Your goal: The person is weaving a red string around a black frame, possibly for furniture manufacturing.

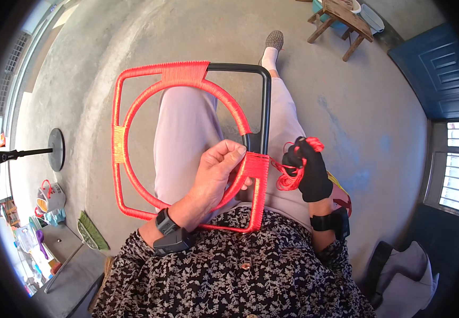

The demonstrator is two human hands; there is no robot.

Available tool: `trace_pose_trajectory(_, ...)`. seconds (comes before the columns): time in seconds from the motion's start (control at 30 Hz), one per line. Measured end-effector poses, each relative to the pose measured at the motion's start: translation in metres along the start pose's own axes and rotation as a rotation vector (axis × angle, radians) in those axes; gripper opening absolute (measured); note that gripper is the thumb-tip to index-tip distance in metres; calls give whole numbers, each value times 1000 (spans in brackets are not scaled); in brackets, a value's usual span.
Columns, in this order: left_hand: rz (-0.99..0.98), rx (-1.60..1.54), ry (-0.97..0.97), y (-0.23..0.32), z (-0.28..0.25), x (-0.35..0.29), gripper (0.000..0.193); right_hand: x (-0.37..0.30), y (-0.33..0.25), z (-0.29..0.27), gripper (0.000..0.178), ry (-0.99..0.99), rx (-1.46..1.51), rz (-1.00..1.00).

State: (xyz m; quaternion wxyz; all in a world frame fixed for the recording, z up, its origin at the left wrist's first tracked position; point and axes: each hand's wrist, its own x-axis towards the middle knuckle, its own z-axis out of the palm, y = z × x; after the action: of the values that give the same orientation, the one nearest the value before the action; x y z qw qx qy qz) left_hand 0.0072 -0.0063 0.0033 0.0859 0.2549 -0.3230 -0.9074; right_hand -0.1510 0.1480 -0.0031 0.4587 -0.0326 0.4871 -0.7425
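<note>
A square black frame with rounded corners and an inner ring (pixel 132 114) rests over my lap, mostly wrapped in shiny red cord. Bare black tube (pixel 266 98) shows along its upper right corner and at the right-hand join. My left hand (pixel 219 169) pinches the frame at the wrapped right-hand join, thumb on top, the other fingers partly hidden beneath. In a black glove, my right hand (pixel 309 169) is closed round a loose bundle of red cord (pixel 291 181). A strand runs from the bundle to the wrapping on the frame, just right of my left thumb.
A wooden stool (pixel 346 20) stands at the far right near basins. Along the left are a fan (pixel 54 150), a bucket (pixel 50 197), a green broom (pixel 92 231) and a cluttered table. A grey padded seat (pixel 401 278) lies at the lower right, below a blue door (pixel 439 74).
</note>
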Motion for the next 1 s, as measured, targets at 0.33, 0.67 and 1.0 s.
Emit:
trace_pose_trajectory(0.33,18,28,11,-4,-5,-3,15,-5,-5,33,15,-267,-719,24)
trace_pose_trajectory(0.67,9,85,2,-5,-7,-8,15,1,13,-2,19,-93,-367,102)
trace_pose_trajectory(1.0,-21,98,-15,2,-7,2,39,6,-22,-48,27,427,-668,-330)
